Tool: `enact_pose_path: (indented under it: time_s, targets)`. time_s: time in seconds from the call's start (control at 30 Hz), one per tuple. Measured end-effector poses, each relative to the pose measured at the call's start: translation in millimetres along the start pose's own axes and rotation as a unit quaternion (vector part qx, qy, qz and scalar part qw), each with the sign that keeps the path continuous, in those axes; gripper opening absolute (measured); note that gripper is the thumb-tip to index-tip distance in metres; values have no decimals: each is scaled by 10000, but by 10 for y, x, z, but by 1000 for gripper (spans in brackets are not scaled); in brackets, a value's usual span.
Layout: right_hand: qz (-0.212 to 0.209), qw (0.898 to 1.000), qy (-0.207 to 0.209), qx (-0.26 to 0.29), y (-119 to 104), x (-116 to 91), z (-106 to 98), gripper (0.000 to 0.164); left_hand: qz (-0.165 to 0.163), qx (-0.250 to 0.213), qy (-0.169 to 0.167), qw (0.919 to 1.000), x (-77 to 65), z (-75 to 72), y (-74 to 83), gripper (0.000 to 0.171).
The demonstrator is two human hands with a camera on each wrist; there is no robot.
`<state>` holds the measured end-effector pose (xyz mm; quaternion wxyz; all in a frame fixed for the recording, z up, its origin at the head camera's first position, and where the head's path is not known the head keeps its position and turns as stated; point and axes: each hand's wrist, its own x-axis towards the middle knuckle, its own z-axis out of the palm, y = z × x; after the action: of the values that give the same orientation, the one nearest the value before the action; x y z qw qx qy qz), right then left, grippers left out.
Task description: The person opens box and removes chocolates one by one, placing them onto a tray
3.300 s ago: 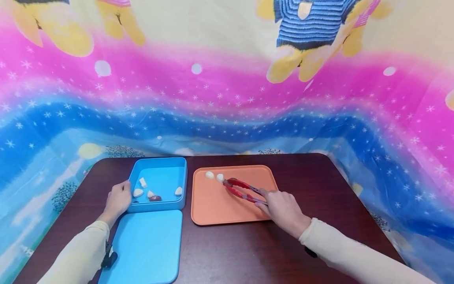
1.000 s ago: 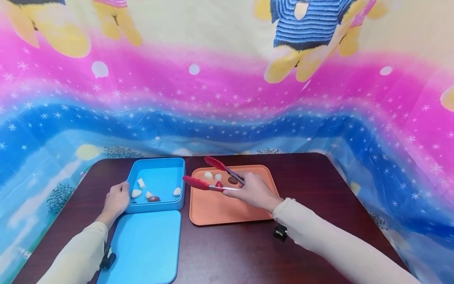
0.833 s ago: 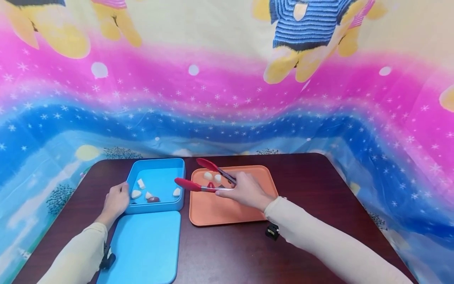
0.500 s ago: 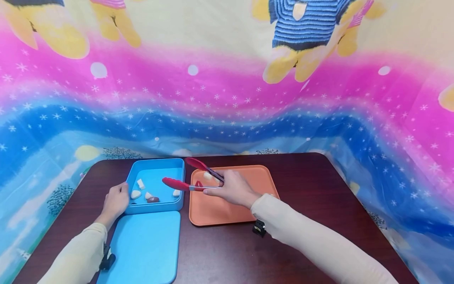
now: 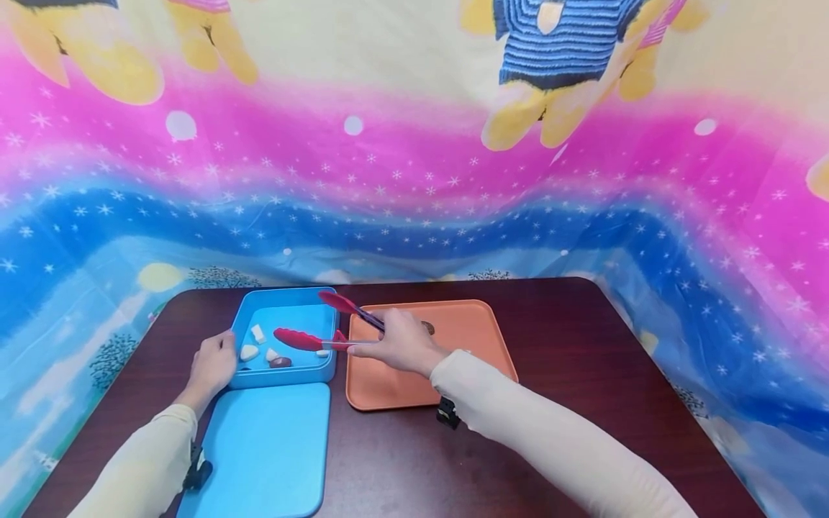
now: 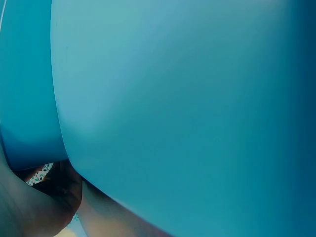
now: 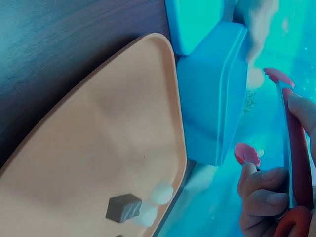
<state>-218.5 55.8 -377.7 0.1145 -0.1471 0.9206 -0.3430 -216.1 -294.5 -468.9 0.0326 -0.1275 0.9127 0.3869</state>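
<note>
My left hand grips the left wall of an open blue box. Red-tipped tongs are held in my right hand, arms spread wide above the box, with nothing visible between the tips. Inside the box lie several white pieces and a brown piece, chocolate-like in look. My right hand hangs over the left part of an orange tray. In the right wrist view, a dark faceted piece and two white pieces sit at the tray's edge; the head view mostly hides them.
A blue lid lies flat in front of the box. The tray stands just right of the box, with a narrow gap between. Both rest on a dark brown table, and a printed cloth hangs behind it.
My right hand has carried the tongs left from the tray to over the box; their tips have spread apart since the earliest frame. My left hand stays on the box.
</note>
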Motion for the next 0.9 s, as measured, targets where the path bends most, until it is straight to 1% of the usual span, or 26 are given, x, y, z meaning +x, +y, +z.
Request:
enact_pose_path:
  time_s: [0.17, 0.23, 0.4, 0.47, 0.53, 0.63, 0.73, 0.9]
  targets:
    - [-72, 9997, -124, 195, -93, 49, 84, 51, -11, 8, 60, 10000, 0, 9, 4, 68]
    - [-80, 9998, -130, 145, -134, 74, 124, 49, -7, 17, 84, 10000, 1, 10, 4, 68]
    - [-73, 9999, -24, -124, -232, 135, 227, 47, 20, 29, 110, 9999, -4, 9, 9, 68]
    - [-102, 9996, 40, -273, -265, 162, 270, 50, 4, 2, 90, 10000, -9, 8, 11, 68]
    - [-115, 9989, 99, -450, -289, 191, 314, 57, -11, -23, 71, 10000, -13, 7, 13, 68]
    - [-195, 9973, 110, -703, -311, 239, 374, 49, -13, -45, 66, 10000, -13, 11, 10, 69]
    - [-203, 9958, 34, -887, -339, 272, 421, 41, -6, -22, 86, 10000, -5, 12, 8, 68]
    - [-137, 9940, -65, -1087, -406, 285, 481, 41, 28, 29, 120, 9999, 1, 12, 6, 67]
